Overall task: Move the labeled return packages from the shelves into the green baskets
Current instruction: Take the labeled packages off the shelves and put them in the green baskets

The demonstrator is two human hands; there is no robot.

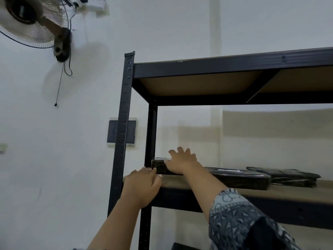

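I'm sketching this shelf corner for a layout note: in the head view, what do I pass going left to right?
Fan → left hand → right hand → rightmost package. The other package overlaps the right hand, so it is left out.

Right hand [182,162] lies spread over the left end of a black-wrapped package [159,166] on a metal-framed shelf [180,184] | left hand [142,185] flat on the shelf's front edge, fingers [152,171] just under the package's corner | second package [241,178] and third package [288,177] right of the fingers | wall fan [30,22] high to their left
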